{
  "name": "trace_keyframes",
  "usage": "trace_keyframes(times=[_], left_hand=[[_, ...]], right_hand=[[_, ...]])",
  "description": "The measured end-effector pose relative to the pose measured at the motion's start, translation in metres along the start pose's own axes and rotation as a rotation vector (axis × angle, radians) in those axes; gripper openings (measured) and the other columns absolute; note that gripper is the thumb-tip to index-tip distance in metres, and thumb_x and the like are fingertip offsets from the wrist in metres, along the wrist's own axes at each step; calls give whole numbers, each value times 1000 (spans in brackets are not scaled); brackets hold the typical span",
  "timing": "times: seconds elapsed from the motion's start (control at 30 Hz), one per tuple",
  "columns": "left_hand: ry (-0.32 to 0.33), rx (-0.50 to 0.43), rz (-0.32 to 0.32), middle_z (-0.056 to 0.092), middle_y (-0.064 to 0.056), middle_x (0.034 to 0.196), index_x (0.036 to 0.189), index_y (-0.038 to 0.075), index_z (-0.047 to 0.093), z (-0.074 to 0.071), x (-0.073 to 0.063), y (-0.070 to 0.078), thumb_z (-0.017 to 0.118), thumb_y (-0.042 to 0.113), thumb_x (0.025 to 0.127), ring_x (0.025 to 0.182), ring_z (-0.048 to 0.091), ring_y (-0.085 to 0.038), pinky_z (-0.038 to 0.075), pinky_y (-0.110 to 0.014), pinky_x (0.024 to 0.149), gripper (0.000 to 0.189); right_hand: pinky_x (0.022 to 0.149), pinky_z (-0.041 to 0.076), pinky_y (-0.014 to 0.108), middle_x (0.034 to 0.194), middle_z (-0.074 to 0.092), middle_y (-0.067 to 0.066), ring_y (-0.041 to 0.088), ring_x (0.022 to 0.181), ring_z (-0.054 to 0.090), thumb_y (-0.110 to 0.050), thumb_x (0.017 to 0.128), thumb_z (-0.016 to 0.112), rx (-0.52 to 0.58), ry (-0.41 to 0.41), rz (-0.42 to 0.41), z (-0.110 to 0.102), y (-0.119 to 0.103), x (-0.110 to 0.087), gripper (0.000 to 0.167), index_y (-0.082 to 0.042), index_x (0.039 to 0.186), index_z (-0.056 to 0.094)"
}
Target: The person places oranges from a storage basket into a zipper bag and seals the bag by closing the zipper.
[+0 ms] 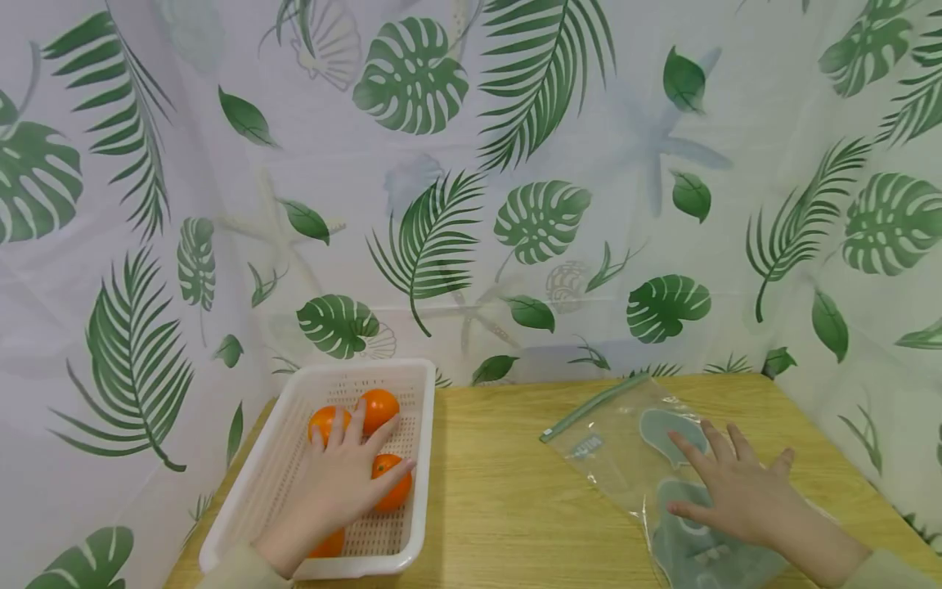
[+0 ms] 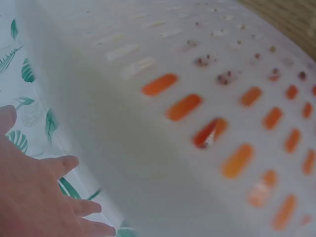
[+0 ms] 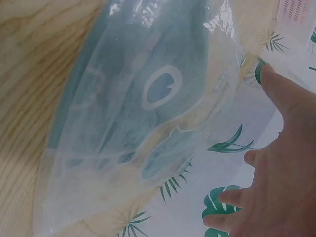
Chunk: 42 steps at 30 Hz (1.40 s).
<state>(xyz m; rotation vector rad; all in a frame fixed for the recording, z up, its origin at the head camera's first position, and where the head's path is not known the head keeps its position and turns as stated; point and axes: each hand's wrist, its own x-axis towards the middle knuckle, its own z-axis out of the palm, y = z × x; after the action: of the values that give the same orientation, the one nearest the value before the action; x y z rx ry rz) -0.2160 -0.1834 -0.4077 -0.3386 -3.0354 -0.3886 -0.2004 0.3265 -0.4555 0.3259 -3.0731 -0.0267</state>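
Observation:
My left hand (image 1: 342,483) is spread over a white slotted plastic basket (image 1: 428,458) that holds several oranges (image 1: 392,484). Its fingers are straight and grip nothing; whether they touch the fruit I cannot tell. In the left wrist view, orange shows through the slots of the basket wall (image 2: 123,148), with the left hand (image 2: 39,192) at the lower left. My right hand (image 1: 751,491), fingers also spread, is over a clear zip bag (image 1: 611,458) with a green zip strip and pale green printed shapes. The right wrist view shows the bag (image 3: 133,123) beside the right hand (image 3: 276,168).
Both the basket and the bag lie on a light wooden table (image 1: 500,483), the basket at the left and the bag at the right. A white curtain (image 1: 471,245) printed with green leaves hangs behind the table and at both sides.

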Motion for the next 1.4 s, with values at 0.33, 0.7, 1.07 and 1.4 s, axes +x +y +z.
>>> trace_keyframes(times=[0.33,0.7,1.07,1.4], left_hand=[[-18,-37,115,20,-28,174,161,23,47,-8,14,24,54,65,102,160,13,-58,11,-82,122,73],[-23,61,160,15,-19,177,163,28,44,-28,34,47,51,67,103,164,7,-50,10,-80,124,72],[-22,75,235,12,-19,178,164,29,42,-34,54,73,50,68,102,164,4,-49,8,-76,127,73],[-42,52,268,12,-20,178,165,29,41,-27,77,85,48,68,103,165,6,-48,13,-71,130,74]], right_hand=[[83,23,101,159,38,35,70,139,39,-77,85,68,-14,0,-4,1,9,-3,102,-18,162,35],[84,25,100,156,40,38,71,137,39,-77,86,67,-14,-19,16,-4,15,-6,104,-19,164,29],[84,27,100,153,43,38,71,135,42,-73,85,72,-31,10,7,-7,15,-4,102,-16,162,34],[83,28,100,152,45,37,70,134,43,-74,84,72,-51,11,13,-7,18,-3,102,-16,160,37]])
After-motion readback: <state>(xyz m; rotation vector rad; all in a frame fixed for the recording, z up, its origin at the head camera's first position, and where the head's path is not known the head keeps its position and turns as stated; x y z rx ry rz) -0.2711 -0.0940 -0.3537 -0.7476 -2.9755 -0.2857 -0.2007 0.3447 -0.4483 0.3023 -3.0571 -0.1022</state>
